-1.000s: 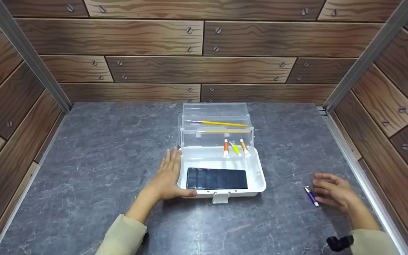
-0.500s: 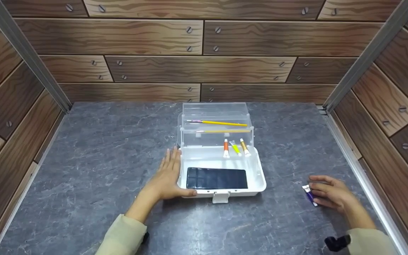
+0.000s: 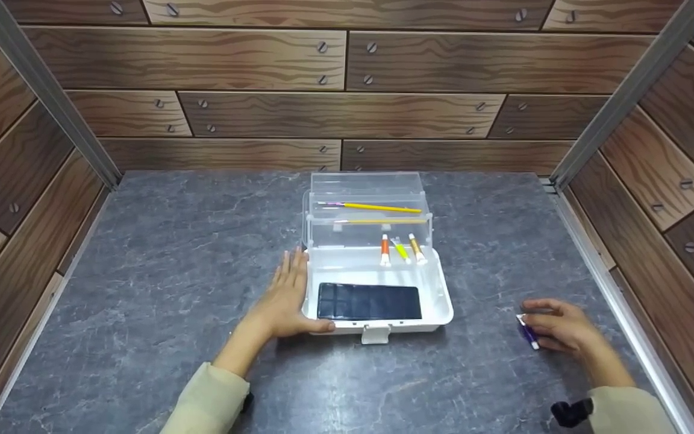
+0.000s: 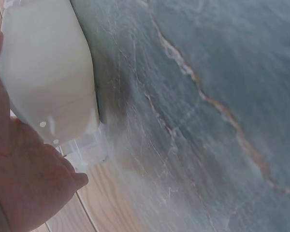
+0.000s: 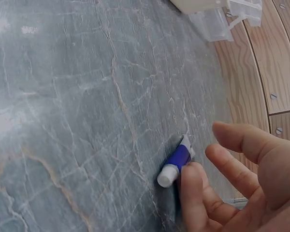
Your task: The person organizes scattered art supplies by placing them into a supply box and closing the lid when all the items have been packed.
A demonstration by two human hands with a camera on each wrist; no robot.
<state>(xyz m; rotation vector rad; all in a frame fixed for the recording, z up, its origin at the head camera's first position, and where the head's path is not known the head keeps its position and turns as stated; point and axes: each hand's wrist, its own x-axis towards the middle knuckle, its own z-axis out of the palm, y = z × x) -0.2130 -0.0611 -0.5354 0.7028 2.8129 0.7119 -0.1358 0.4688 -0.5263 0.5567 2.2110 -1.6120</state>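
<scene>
White box [image 3: 445, 295] stands on the grey table [image 3: 202, 235] in the head view, a black phone [image 3: 368, 302] inside; the left hand [image 3: 287, 304] lies with straight fingers along its left side, the right hand [image 3: 564, 330] is at the purple tube [image 3: 528, 333], right of the box. In the left wrist view, the hand touches the box wall. In the right wrist view, fingertips touch the tube; if they pinch it, I cannot tell

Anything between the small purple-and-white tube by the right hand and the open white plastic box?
Nothing visible; only grey marbled tabletop lies between the purple-and-white tube and the right side of the white box.
</scene>
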